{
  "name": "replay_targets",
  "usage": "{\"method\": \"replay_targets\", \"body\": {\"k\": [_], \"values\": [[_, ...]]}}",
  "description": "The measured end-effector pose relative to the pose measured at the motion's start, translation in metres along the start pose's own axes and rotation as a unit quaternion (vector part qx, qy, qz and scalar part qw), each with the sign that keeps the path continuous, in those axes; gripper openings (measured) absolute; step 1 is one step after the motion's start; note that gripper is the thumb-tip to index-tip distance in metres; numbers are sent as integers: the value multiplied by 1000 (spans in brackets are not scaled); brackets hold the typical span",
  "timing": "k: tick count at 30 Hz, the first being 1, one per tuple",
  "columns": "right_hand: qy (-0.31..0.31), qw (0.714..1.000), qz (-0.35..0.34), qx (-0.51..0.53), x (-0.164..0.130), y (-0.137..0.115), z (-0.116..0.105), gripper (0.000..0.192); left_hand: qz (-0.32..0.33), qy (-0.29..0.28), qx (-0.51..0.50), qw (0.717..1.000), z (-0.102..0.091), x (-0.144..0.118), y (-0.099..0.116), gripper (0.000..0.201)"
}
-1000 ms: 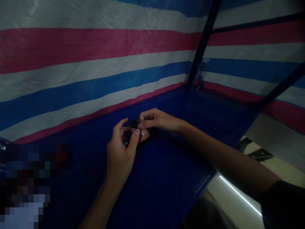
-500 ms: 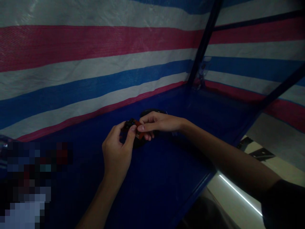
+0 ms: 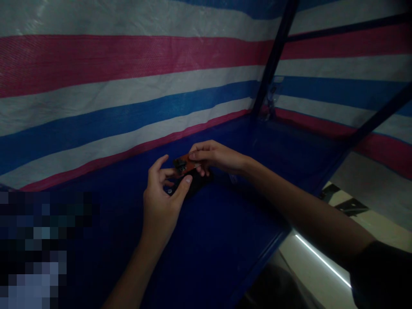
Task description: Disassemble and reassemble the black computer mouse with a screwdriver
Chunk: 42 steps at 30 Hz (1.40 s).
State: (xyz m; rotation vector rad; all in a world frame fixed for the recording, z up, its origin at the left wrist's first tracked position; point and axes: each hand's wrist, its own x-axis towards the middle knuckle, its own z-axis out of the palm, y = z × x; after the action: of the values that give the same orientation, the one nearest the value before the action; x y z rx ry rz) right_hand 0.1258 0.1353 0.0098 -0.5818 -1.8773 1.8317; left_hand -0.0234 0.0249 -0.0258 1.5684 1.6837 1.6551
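Head view, dim lighting. Both hands meet over a dark blue table surface (image 3: 206,240), close to its far edge.

The right hand (image 3: 215,158) reaches in from the right, forearm extended across the table. Its thumb and fingers are pinched on the right end of a small reddish-orange part (image 3: 186,163), which is held clear of the table and roughly level, tilted slightly. Dark fittings sit on the left end of the part; finer detail cannot be made out.

The left hand (image 3: 162,201) comes up from below. Its thumb presses on a black object (image 3: 193,184) lying on the table directly beneath the reddish-orange part. The index finger is raised and curled toward the left end of the part; whether it touches the part cannot be told. The remaining fingers are loosely bent, and the hand is not closed around anything.

The two hands are near each other, not touching.

Behind the table hangs a woven tarpaulin (image 3: 128,86) striped in red, white and blue. A dark frame post (image 3: 273,60) rises at the far corner.
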Motion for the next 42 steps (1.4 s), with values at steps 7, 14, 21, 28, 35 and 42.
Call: {"method": "replay_targets", "body": {"k": [7, 14, 21, 28, 35, 42], "values": [[-44, 998, 27, -25, 0, 0, 2, 12, 3, -6, 58, 998, -1, -1, -1, 41], [-57, 991, -96, -75, 0, 2, 5, 30, -77, 37, 10, 996, -3, 2, 4, 43], [-38, 984, -133, -113, 2, 5, 4, 17, -67, 10, 27, 997, -2, 2, 7, 42], [-10, 995, -82, -64, 1, -1, 4, 26, 27, 9, 42, 999, 1, 1, -6, 57], [-5, 997, -59, -58, -1, -2, 6, 26, 8, -2, 46, 999, 0, -1, -1, 37], [-48, 986, -147, -67, 0, 1, 6, 18, -59, 7, 13, 998, -5, 1, 6, 36]]}}
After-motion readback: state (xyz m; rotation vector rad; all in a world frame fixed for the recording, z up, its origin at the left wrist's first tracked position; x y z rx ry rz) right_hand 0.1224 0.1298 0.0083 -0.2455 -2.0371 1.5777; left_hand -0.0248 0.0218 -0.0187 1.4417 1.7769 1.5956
